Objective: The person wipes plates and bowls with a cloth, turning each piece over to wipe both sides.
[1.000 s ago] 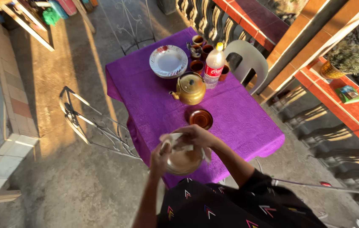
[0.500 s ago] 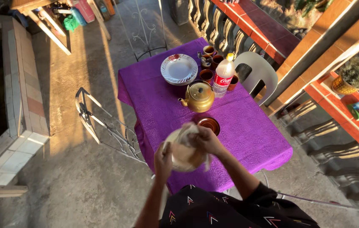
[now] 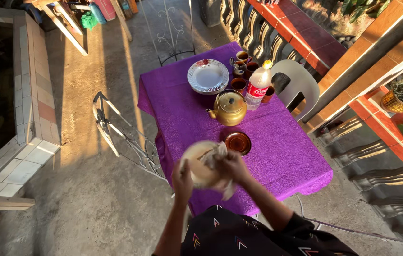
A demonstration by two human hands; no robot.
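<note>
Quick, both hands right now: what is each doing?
Left hand: closed on the rim of the plate.
Right hand: pressing a cloth onto the plate.

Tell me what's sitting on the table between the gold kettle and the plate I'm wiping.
A small brown saucer lies between the gold kettle and the plate, seen in the head view.

Person seen from above: black garment patterned with small multicoloured arrow-like chevrons, short sleeve ending near the right elbow; both forearms bare; left hand (image 3: 182, 179) and right hand (image 3: 232, 166) ungloved
</note>
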